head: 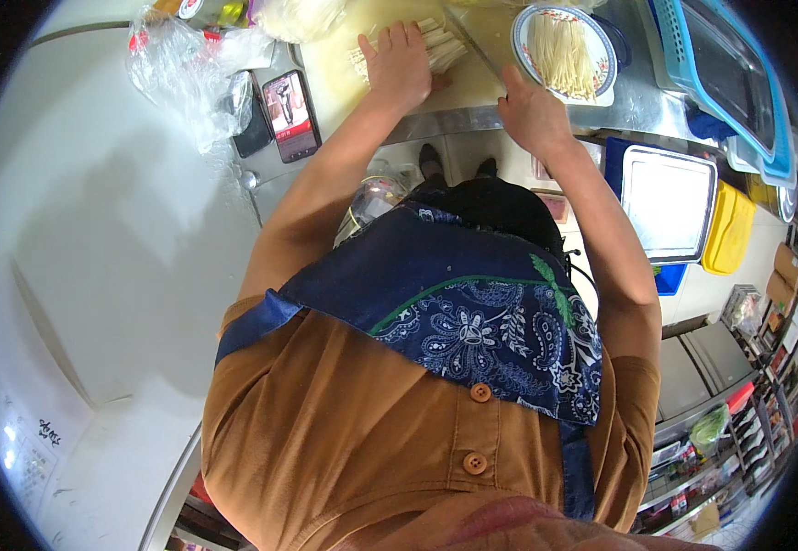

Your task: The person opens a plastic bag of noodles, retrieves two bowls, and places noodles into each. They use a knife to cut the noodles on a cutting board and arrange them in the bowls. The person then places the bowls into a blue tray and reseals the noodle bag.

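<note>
My left hand (399, 67) lies with fingers spread on a bunch of thin pale strands, like enoki mushrooms (443, 47), on a yellowish cutting board (333, 69). My right hand (533, 107) grips a knife (474, 41) by its handle; the blade reaches up and to the left, right of the bunch, resting at or just over the board. Beside the right hand, a white plate with a blue patterned rim (521, 48) holds more pale strands (564, 58).
Left of the board are two smartphones (292, 116), one with its screen lit, and clear plastic bags (178, 82). Blue plastic baskets (705, 69) stand at the upper right. Below the metal counter edge (467, 118) are a white tray (671, 203) and a yellow lid (729, 227).
</note>
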Demonstrator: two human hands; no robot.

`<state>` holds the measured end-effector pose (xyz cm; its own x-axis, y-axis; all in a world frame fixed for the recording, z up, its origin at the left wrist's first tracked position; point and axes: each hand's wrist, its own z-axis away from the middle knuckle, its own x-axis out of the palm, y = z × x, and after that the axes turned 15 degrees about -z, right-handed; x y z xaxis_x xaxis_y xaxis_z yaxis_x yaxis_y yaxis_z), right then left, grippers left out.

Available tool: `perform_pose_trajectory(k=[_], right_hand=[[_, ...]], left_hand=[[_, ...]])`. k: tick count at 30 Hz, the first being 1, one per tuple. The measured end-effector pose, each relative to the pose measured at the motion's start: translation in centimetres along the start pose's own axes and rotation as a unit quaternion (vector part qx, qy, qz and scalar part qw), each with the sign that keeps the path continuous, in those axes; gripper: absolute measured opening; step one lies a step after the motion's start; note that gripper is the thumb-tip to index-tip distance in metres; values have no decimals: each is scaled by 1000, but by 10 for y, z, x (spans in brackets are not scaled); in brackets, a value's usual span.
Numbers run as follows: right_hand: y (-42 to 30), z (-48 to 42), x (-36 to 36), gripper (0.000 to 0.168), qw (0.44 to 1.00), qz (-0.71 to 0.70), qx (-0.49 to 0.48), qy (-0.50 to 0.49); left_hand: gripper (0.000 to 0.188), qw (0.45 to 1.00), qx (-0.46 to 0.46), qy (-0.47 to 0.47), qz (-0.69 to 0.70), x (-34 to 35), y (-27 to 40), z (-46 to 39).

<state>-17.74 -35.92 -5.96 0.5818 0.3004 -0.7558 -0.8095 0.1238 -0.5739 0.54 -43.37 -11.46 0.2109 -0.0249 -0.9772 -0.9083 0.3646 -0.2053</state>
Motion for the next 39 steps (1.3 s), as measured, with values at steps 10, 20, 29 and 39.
perform_pose_trajectory(k=[10, 20, 29, 39], right_hand=[[-18, 24, -17, 25, 998, -27, -46, 38], [-39, 30, -33, 25, 998, -10, -58, -8], [-35, 12, -13, 23, 999, 34, -26, -33], [-48, 31, -37, 29, 997, -14, -75, 6]], left_hand=[[73, 997, -17, -37, 59, -8, -1, 1], [83, 998, -24, 17, 63, 9, 2, 8], [85, 996, -37, 79, 18, 12, 4, 9], [74, 995, -40, 40, 77, 6, 1, 10]])
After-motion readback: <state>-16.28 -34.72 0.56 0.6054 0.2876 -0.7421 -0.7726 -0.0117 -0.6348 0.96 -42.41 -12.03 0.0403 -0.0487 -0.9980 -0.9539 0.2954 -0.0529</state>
